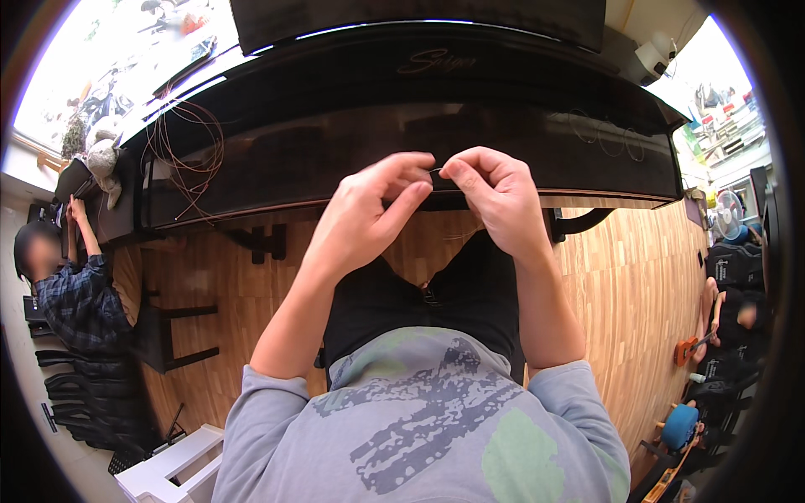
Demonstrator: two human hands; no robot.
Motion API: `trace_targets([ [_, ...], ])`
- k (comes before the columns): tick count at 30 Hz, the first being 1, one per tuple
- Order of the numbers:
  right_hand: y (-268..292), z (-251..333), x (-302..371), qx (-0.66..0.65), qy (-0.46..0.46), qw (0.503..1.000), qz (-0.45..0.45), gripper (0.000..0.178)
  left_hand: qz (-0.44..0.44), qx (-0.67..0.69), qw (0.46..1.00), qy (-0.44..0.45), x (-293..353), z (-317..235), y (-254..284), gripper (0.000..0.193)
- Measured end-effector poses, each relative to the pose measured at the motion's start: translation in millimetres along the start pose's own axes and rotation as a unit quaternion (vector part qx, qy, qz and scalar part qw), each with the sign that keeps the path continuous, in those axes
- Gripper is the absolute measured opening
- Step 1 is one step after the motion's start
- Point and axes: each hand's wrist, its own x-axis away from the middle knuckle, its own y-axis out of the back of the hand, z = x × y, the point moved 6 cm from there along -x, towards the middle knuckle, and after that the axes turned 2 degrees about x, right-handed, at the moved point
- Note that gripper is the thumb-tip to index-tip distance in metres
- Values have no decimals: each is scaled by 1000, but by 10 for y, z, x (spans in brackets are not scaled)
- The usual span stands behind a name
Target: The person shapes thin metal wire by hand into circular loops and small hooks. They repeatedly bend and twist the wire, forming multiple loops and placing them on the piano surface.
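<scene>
In front of a black, glossy piano (352, 138), both my hands are raised close together. My right hand (501, 201) pinches a thin metal wire (435, 170) between thumb and forefinger. The wire's short visible part points toward my left hand (369, 205), whose thumb and fingers are apart around its end; contact there is too fine to make out. A faint thin strand (459, 235) hangs below the hands, above my lap. On the left of the piano lies a loose coil of copper-coloured wire (220, 155). Thinner wire loops (599, 141) rest on its right side.
At the far left a person (80, 289) in a checked shirt sits at another dark keyboard. Black stacked chairs (92, 394) and a white stool (180, 465) stand lower left. To the right are a fan (729, 214), another person with a small guitar (685, 350), and a blue round seat (679, 426).
</scene>
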Motion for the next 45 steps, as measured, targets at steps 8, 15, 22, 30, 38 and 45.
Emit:
trace_targets([
  [8,110,-137,24,150,21,988,-40,26,33,44,998,27,-42,112,-73,28],
  [15,68,13,46,215,61,974,-47,36,80,243,959,126,-17,186,-46,32],
  [22,167,-76,26,24,-33,999,21,34,74,214,961,158,29,232,-30,25],
  [30,278,-26,20,-21,-30,999,-6,25,50,225,966,113,18,229,44,22],
  [38,15,50,74,85,78,993,-21,20,13,283,944,167,-8,262,5,16],
  [45,-152,140,57,278,144,949,22,14,17,251,952,174,-39,234,-4,17],
])
